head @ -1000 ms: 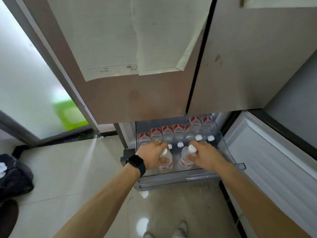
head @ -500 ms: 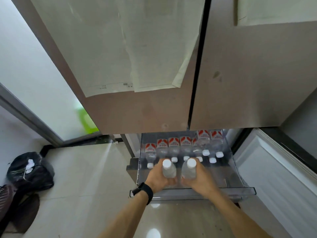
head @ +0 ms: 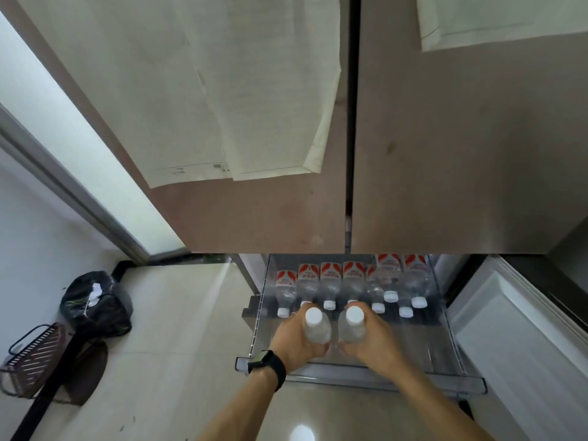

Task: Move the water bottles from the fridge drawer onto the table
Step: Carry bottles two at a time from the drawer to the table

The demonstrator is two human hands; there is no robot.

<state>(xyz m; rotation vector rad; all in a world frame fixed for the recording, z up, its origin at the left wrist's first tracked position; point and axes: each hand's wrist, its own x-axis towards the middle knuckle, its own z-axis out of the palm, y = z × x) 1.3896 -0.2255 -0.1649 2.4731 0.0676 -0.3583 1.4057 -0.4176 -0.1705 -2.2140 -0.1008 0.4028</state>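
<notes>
The fridge drawer (head: 359,375) stands pulled out low in the view. Several clear water bottles (head: 331,283) with red-and-white labels and white caps lie in a row at its back. My left hand (head: 294,340), with a black watch on the wrist, is shut on one upright water bottle (head: 316,326). My right hand (head: 375,342) is shut on a second upright water bottle (head: 351,324). Both bottles are held side by side above the drawer's front half, caps up. No table is in view.
The closed upper fridge doors (head: 445,154) with taped papers (head: 254,90) fill the top. An open white lower door (head: 525,345) stands at the right. A black rubbish bag (head: 97,302) and a dark wire basket (head: 31,358) sit on the tiled floor at the left.
My hands closed on two bottles in the drawer, then lifted them upright and drew them toward me. The camera rose and pulled back.
</notes>
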